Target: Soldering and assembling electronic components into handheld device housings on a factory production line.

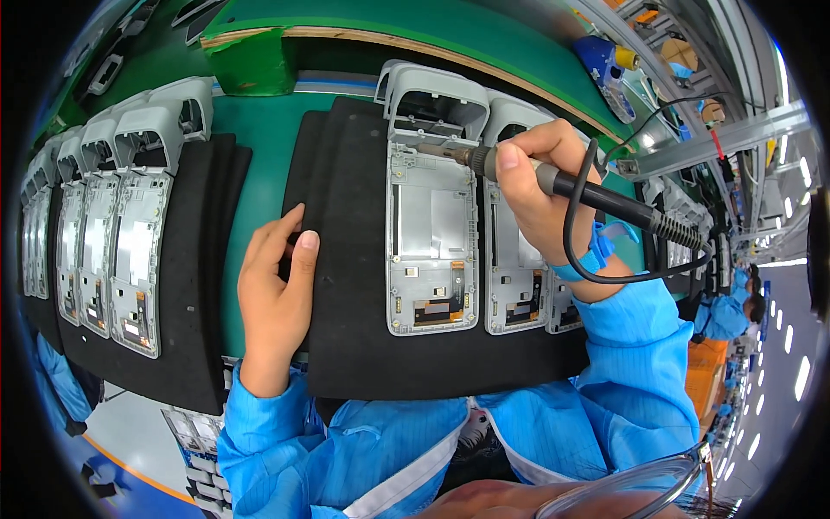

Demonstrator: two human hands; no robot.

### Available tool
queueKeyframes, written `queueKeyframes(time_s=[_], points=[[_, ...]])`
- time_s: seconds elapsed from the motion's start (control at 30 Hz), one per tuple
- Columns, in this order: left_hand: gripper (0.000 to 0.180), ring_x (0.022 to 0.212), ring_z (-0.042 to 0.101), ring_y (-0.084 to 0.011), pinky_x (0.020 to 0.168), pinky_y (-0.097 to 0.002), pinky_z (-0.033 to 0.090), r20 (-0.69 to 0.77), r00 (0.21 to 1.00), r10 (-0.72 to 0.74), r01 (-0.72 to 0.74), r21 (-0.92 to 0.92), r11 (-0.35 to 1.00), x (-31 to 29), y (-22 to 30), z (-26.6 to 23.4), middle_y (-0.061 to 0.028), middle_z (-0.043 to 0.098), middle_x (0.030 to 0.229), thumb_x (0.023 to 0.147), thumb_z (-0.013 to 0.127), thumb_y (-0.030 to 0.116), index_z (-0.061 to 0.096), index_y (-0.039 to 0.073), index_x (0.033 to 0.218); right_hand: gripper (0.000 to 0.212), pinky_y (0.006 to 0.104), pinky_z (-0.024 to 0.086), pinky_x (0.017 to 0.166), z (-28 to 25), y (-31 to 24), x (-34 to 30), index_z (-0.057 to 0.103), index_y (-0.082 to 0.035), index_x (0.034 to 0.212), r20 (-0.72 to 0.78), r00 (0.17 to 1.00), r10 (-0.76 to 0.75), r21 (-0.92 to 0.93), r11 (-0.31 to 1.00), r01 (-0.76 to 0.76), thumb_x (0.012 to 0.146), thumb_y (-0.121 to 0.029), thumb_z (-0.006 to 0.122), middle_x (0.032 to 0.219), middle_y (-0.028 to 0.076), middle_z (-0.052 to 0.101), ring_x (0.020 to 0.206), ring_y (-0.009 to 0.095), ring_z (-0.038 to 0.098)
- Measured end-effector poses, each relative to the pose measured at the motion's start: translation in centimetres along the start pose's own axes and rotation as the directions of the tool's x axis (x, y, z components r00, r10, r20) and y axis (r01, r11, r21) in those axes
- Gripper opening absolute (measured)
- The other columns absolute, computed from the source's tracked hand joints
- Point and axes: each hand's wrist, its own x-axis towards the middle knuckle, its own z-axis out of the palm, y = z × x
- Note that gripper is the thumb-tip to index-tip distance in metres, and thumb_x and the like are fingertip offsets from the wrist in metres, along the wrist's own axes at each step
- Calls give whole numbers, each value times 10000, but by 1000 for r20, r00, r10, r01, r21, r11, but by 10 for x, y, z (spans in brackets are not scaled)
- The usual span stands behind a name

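My right hand (546, 186) is closed around a soldering iron (609, 201) with a black handle and a trailing cable. The iron's metal end points left, over the top left part of a grey plastic device housing (432, 182); whether the tip touches it I cannot tell. That housing lies open side up on a black foam mat (350, 259). Flat cables and small parts sit in its lower end. At the mat's left edge rests my left hand (275, 290), thumb and fingers apart, holding nothing. A blue strap (595, 253) circles my right wrist.
More housings (519, 298) lie to the right, partly behind my right hand. Another foam mat (194, 285) at left carries a row of similar housings (138, 225). A green shelf (415, 22) with a wooden edge spans the back. Metal frame bars (718, 138) stand at right.
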Motion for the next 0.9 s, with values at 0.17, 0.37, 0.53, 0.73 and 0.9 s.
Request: queueKeyframes(time_s=[0.17, 0.37, 0.53, 0.73, 0.9], points=[[335, 718, 490, -135, 648, -234, 405, -1, 1000, 6, -6, 1, 1000, 1, -1, 0, -94, 542, 919, 824, 540, 238, 544, -14, 1043, 146, 203, 392, 472, 3, 5, -2, 505, -12, 756, -6, 1000, -23, 18, 1000, 23, 766, -123, 599, 604, 32, 543, 536, 60, 485], [328, 711, 491, -135, 639, -234, 405, 4, 1000, -7, 7, -5, 1000, 0, -1, 0, -94, 543, 919, 822, 538, 231, 547, -13, 1041, 146, 212, 391, 521, 0, 0, -4, 465, -23, 773, 67, 998, -17, -63, 998, 21, 789, -129, 565, 658, 49, 532, 582, 66, 475], [320, 708, 492, -136, 640, -235, 406, -9, 1000, 8, -8, 4, 1000, 0, -3, 1, -97, 545, 918, 820, 540, 221, 549, -11, 1040, 140, 218, 400, 519, 0, 1, -4, 468, -24, 774, 82, 994, -75, -84, 993, 82, 786, -122, 567, 654, 53, 535, 578, 72, 483], [323, 709, 491, -136, 643, -236, 407, -2, 1000, 5, -5, 6, 1000, 1, -2, 1, -97, 544, 916, 818, 543, 221, 548, -12, 1041, 119, 225, 397, 480, 4, 4, -5, 515, -29, 725, 8, 996, -92, -49, 995, 93, 737, -86, 618, 613, 36, 520, 541, 91, 496], [328, 706, 488, -135, 645, -236, 405, -5, 1000, 3, -3, 12, 1000, 1, -2, 0, -99, 542, 917, 818, 543, 227, 547, -13, 1042, 116, 228, 397, 471, 5, 5, -5, 513, -29, 721, 1, 992, -125, -65, 990, 125, 729, -73, 621, 608, 42, 518, 534, 99, 501]])
